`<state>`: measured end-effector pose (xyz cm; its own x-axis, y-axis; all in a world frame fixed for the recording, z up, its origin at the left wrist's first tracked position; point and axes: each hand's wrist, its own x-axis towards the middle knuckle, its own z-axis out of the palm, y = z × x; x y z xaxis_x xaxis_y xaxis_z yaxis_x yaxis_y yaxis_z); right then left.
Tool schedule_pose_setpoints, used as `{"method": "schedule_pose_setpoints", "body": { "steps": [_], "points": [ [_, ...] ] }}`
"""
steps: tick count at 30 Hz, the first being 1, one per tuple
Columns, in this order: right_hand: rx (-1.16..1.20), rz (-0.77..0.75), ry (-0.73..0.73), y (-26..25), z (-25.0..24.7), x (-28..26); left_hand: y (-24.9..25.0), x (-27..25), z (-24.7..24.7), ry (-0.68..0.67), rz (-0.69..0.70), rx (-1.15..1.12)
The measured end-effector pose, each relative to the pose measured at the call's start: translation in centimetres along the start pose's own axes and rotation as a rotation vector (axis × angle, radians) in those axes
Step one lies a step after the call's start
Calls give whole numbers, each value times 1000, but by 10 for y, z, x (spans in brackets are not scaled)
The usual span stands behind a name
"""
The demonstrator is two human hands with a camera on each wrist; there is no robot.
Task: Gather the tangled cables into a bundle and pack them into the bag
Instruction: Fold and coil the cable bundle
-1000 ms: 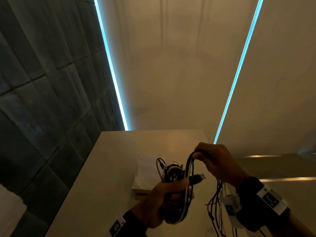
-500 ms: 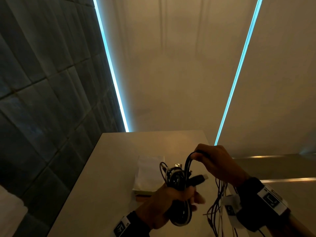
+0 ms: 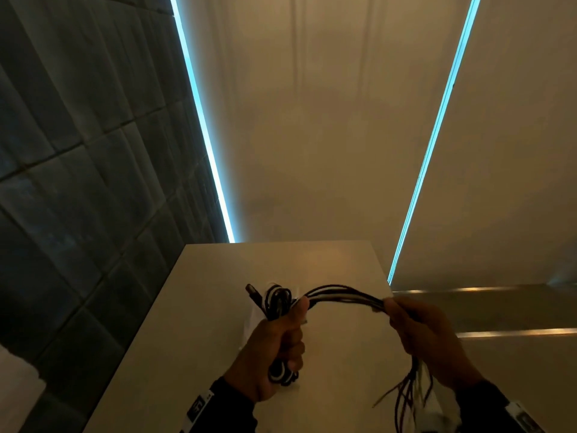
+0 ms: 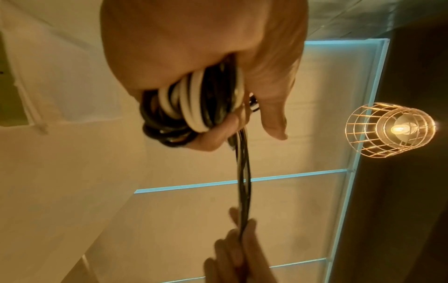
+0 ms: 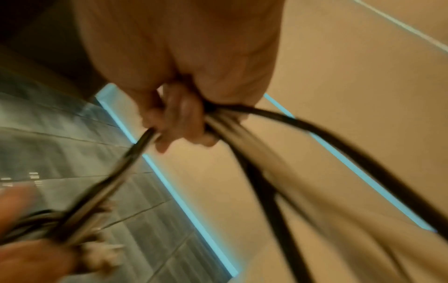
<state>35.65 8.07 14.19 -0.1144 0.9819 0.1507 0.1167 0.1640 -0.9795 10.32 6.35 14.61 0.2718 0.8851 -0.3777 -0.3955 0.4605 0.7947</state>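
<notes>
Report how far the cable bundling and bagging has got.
Done: part of the cables is already wound into a coil gripped in the left hand. In hand: a span of loose strands stretches to the right hand, which grips them, with loose ends hanging below. Left: winding in those ends and packing; nothing is in a bag, and no bag is clearly visible.

The left hand (image 4: 194, 57) grips a coil of black and white rubber-sheathed cables (image 4: 191, 107). From the coil, a few strands run down to the right hand (image 4: 232, 256), which pinches them. Right of the coil hangs a lit wire-cage lamp (image 4: 390, 130).
</notes>
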Motion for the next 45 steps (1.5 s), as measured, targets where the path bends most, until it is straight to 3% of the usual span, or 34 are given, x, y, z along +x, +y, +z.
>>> {"method": "schedule_pose_setpoints", "body": {
  "steps": [2, 4, 6, 10, 15, 17, 22, 25, 27, 30, 34, 36, 39, 42, 45],
  "points": [
    [-201, -212, 226, -13, 25, -4, -2, 4, 11, 52, 15, -6],
    [-377, -387, 312, -23, 52, -6, -4, 8, 24, 82, 30, -22],
    [-492, -491, 240, -27, 72, -7, -4, 12, 32, 86, 53, -44],
    [-576, -514, 7, -22, 88, -8, -3, 15, 38, 40, 88, -50],
    [-740, -539, -111, -19, 105, -9, 3, 25, 37, 66, 114, -182],
    [-725, -465, -146, -19, 110, -11, 8, 31, 31, 113, 105, -213],
    [-312, -47, -188, -1, 106, -39, 49, 42, 3, 257, 271, -420],
    [-167, 86, -273, 39, 86, -60, 72, 42, -15, 242, 345, -480],
    [-196, 167, -338, 53, 70, -59, 76, 36, -14, 199, 380, -448],
    [-145, 167, -288, 33, 67, -37, 65, 33, 9, 149, 402, -378],
    [57, 64, -284, -9, 110, -17, 35, 38, 40, 163, 318, -384],
    [173, 127, -225, -12, 115, -21, 37, 38, 38, 140, 262, -355],
    [225, 218, -283, 1, 104, -31, 48, 31, 26, 130, 155, -349],
    [209, 300, -375, 11, 99, -44, 61, 26, 21, 89, 140, -447],
    [191, 416, -358, 22, 86, -55, 76, 24, 8, 52, 160, -524]
  ]
}}
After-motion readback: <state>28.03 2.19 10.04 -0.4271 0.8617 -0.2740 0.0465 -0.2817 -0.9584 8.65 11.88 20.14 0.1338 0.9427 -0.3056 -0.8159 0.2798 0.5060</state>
